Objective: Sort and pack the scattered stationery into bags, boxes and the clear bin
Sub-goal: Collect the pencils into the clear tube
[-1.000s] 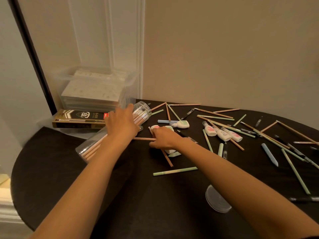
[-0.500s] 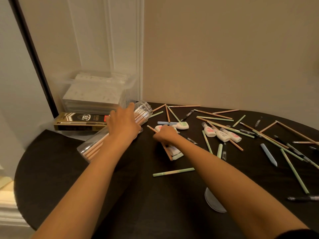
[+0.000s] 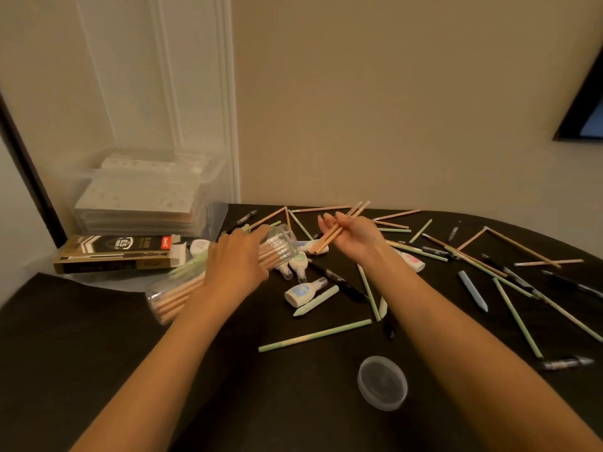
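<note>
Pressing tube [image 3: 281, 245] down with left hand [image 3: 236, 265], fingers nearly straight, likely against rolling. Pinching pencils [image 3: 357, 209] in right hand [image 3: 355, 238] at 3 o'clock from its mouth, tilted for insertion.

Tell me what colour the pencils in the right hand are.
The pencils in the right hand are pale orange-tan, seen best in the head view.

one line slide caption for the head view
Left hand rests on a clear tube of pencils lying on the black table; right hand holds a few loose pencils near its open end.
</note>
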Demonstrator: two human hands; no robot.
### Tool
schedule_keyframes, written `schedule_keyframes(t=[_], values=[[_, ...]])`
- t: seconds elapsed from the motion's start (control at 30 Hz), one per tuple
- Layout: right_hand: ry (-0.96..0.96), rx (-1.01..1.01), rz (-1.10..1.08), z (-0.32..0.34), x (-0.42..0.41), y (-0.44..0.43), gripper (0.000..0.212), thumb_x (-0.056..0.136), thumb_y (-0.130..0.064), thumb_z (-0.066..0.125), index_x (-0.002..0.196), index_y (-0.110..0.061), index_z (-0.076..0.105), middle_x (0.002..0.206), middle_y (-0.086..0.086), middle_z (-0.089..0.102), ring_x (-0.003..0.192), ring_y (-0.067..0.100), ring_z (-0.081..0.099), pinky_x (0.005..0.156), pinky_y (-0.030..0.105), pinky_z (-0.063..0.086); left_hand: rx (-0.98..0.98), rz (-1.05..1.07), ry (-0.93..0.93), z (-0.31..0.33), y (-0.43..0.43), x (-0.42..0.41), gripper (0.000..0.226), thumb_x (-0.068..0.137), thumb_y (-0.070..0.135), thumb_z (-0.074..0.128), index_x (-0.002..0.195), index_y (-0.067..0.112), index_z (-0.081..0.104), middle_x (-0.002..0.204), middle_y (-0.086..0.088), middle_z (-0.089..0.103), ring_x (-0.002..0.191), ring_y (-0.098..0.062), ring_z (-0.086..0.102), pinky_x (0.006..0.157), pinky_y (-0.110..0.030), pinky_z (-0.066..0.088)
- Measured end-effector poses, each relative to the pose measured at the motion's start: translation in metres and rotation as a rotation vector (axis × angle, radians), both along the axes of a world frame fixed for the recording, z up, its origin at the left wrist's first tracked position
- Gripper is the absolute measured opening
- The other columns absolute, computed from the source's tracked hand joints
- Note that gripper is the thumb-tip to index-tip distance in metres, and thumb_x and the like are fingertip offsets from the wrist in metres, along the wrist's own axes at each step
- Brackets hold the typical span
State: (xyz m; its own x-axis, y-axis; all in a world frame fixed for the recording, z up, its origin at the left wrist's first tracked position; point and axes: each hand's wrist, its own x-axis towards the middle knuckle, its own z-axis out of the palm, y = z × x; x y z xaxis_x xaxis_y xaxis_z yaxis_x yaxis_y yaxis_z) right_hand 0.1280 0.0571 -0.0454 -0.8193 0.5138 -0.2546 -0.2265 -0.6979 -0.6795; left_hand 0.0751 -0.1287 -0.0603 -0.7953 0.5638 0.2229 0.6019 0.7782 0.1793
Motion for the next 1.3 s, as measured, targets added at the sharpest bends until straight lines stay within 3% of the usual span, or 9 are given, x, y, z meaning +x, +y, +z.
schedule_keyframes(t=[0.17, 0.33, 0.53, 0.63, 0.7, 0.8, 0.93, 1.07, 1.3], values=[[0.059, -0.12, -0.169, 0.001, 0.006, 0.012, 0.04, 0.098, 0.004, 0.028, 0.137, 0.003, 0.028, 0.092, 0.021, 0.048, 0.081, 0.023, 0.056, 0.087, 0.046, 0.046, 0.024, -0.096, -0.097, -0.004, 0.014, 0.009, 0.086, 0.075, 0.026, 0.073, 0.144, 0.033, 0.023, 0.132, -0.004, 0.047, 0.119, -0.024, 0.045, 0.099, -0.04, 0.041], [0.037, -0.052, -0.03, -0.006, 0.008, -0.013, 0.046, 0.093, 0.01, 0.035, 0.138, 0.003, 0.029, 0.112, 0.025, 0.053, 0.115, 0.029, 0.054, 0.106, 0.043, 0.037, 0.059, -0.142, -0.128, -0.005, 0.029, 0.013, 0.083, 0.076, 0.028, 0.072, 0.143, 0.034, 0.024, 0.13, -0.004, 0.048, 0.119, -0.024, 0.045, 0.098, -0.039, 0.038], [-0.055, 0.215, 0.143, -0.001, 0.013, -0.015, 0.008, 0.091, -0.003, 0.045, 0.094, -0.003, 0.052, 0.116, 0.02, 0.059, 0.112, 0.029, 0.055, 0.103, 0.041, 0.04, 0.105, -0.02, -0.013, -0.008, 0.031, 0.003, 0.078, 0.076, 0.03, 0.071, 0.142, 0.03, 0.028, 0.128, -0.007, 0.049, 0.118, -0.026, 0.046, 0.095, -0.039, 0.039], [0.002, 0.211, -0.002, 0.002, 0.01, -0.005, 0.026, 0.095, -0.006, 0.041, 0.122, -0.007, 0.042, 0.129, 0.02, 0.051, 0.106, 0.03, 0.06, 0.097, 0.043, 0.044, 0.11, -0.016, -0.033, -0.006, 0.033, -0.002, 0.078, 0.076, 0.031, 0.07, 0.142, 0.03, 0.028, 0.129, -0.008, 0.049, 0.118, -0.027, 0.046, 0.094, -0.039, 0.04], [-0.128, 0.454, 0.007, 0.003, 0.006, -0.006, 0.033, 0.098, -0.013, 0.039, 0.131, -0.015, 0.039, 0.129, 0.013, 0.053, 0.106, 0.027, 0.06, 0.099, 0.045, 0.042, 0.101, -0.02, -0.026, -0.006, 0.037, -0.005, 0.078, 0.076, 0.031, 0.071, 0.142, 0.03, 0.028, 0.129, -0.008, 0.049, 0.118, -0.027, 0.047, 0.093, -0.039, 0.04], [-0.351, 0.82, 0.247, 0.0, -0.001, -0.014, 0.043, 0.101, -0.036, 0.031, 0.128, -0.012, 0.053, 0.139, 0.008, 0.047, 0.126, 0.023, 0.045, 0.109, 0.046, 0.027, 0.119, -0.012, -0.032, -0.005, 0.043, -0.014, 0.079, 0.076, 0.031, 0.071, 0.142, 0.028, 0.028, 0.128, -0.009, 0.049, 0.117, -0.028, 0.047, 0.094, -0.04, 0.039], [-0.313, 0.843, 0.438, 0.0, -0.017, -0.007, 0.069, 0.097, -0.053, 0.011, 0.138, -0.006, 0.042, 0.15, 0.009, 0.031, 0.14, 0.023, 0.023, 0.114, 0.049, 0.009, 0.111, 0.027, 0.002, 0.001, 0.05, -0.035, 0.076, 0.077, 0.033, 0.07, 0.14, 0.027, 0.029, 0.125, -0.012, 0.049, 0.115, -0.03, 0.047, 0.091, -0.041, 0.039], [-0.312, 0.706, 0.184, -0.001, -0.038, 0.015, 0.048, 0.101, -0.035, 0.025, 0.121, -0.005, 0.057, 0.134, 0.01, 0.052, 0.125, 0.022, 0.046, 0.107, 0.043, 0.03, 0.136, 0.128, -0.028, 0.008, 0.052, -0.065, 0.073, 0.074, 0.035, 0.072, 0.136, 0.023, 0.036, 0.123, -0.012, 0.051, 0.112, -0.031, 0.049, 0.087, -0.039, 0.042], [-0.744, 1.023, 0.197, -0.03, -0.11, 0.039, 0.031, 0.095, -0.018, 0.045, 0.116, 0.001, 0.057, 0.109, 0.015, 0.065, 0.085, 0.018, 0.057, 0.074, 0.029, 0.047, 0.199, 0.215, -0.064, 0.019, 0.062, -0.123, 0.057, 0.073, 0.03, 0.074, 0.121, 0.013, 0.048, 0.115, -0.015, 0.056, 0.104, -0.033, 0.055, 0.07, -0.032, 0.038]])
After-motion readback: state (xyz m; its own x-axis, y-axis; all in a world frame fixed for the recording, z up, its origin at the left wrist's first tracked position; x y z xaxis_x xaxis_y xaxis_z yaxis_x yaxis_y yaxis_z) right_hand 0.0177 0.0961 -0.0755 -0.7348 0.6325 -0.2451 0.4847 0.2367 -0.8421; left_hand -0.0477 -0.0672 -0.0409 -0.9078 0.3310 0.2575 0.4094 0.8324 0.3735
